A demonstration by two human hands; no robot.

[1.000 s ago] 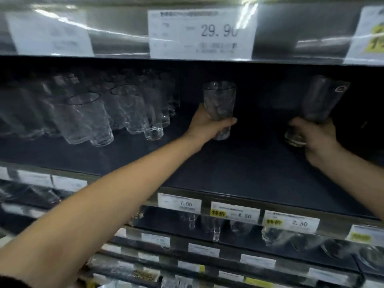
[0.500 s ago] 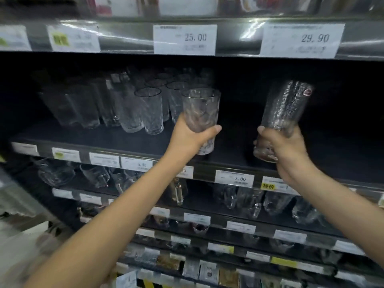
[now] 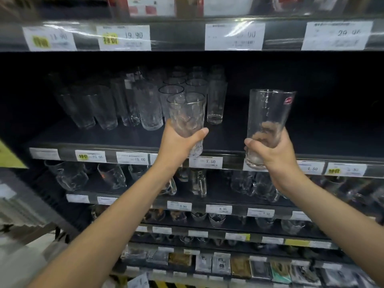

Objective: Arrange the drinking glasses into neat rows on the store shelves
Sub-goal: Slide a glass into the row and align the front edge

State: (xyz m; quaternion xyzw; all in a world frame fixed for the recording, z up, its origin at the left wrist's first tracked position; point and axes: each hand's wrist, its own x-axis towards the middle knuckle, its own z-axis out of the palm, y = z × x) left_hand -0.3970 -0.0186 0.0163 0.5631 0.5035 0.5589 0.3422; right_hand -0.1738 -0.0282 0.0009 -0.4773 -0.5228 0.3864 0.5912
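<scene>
Leaning slightly, rims up: tall glass, textured glass

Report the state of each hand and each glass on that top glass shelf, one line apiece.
left hand: grips short glass near its base.
short glass: upright, held up in front of the shelf.
right hand: grips tall glass at its base.
tall glass: roughly upright, held up, red sticker near the rim.
other glasses: standing upright on the shelf, bunched at its left.

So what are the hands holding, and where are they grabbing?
The left hand grips a textured glass around its lower part; the right hand grips a taller red-stickered glass near its base.
</scene>
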